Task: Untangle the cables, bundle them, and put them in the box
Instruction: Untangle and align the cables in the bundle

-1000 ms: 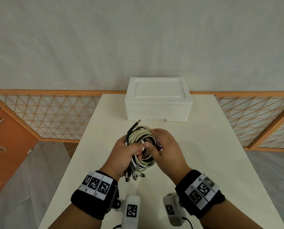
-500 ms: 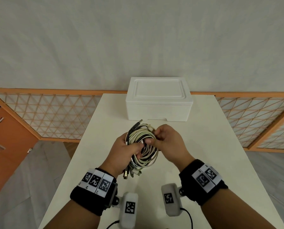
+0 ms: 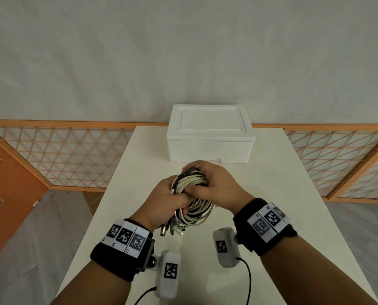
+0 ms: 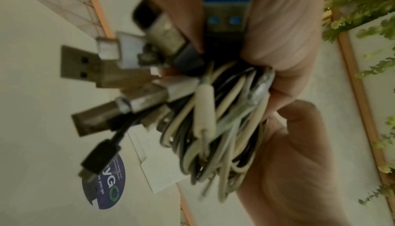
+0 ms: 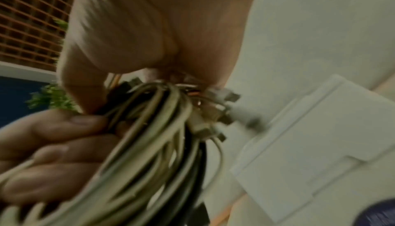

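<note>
A coiled bundle of white, grey and black cables [image 3: 194,199] hangs above the table's middle, held by both hands. My left hand [image 3: 168,199] grips the coil's left side, and several USB plugs [image 4: 89,70] stick out below its fist. My right hand [image 3: 214,183] curls over the coil's top and right, thumb pressed on the strands [image 5: 149,153]. The white foam box [image 3: 210,137] stands behind the hands at the table's far end, lid on. The wrist views are blurred.
The white table [image 3: 271,205] runs from me to the box, with narrow bare strips either side. Orange lattice railings [image 3: 62,155] flank it left and right. A round dark sticker [image 4: 104,185] shows in the left wrist view.
My right hand has moved up and over the top of the coil, from pinching its middle. The bundle has risen slightly toward the box. The left hand keeps its grip.
</note>
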`<state>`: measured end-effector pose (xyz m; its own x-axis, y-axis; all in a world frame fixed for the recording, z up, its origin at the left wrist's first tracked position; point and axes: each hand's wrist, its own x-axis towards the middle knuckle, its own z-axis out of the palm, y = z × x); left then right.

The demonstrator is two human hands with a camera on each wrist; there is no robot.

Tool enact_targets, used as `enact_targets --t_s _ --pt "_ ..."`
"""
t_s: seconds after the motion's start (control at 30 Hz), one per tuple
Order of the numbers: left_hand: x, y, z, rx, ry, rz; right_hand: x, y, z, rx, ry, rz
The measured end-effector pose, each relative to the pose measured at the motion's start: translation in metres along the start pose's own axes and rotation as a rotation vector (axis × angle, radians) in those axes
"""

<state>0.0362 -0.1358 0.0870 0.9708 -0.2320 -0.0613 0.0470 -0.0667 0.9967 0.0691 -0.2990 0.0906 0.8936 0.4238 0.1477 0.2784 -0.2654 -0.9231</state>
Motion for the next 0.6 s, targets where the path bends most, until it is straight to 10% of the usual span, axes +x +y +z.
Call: enact_targets --t_s 0.23,0.6 --pt "0.002 0.003 -0.003 -0.128 0.005 0.009 0.001 0.007 0.019 0.535 0.066 0.086" --pt "0.006 -0.001 -0.01 -0.071 0.001 -0.003 -0.002 -0.005 0.02 0.463 0.173 0.13"
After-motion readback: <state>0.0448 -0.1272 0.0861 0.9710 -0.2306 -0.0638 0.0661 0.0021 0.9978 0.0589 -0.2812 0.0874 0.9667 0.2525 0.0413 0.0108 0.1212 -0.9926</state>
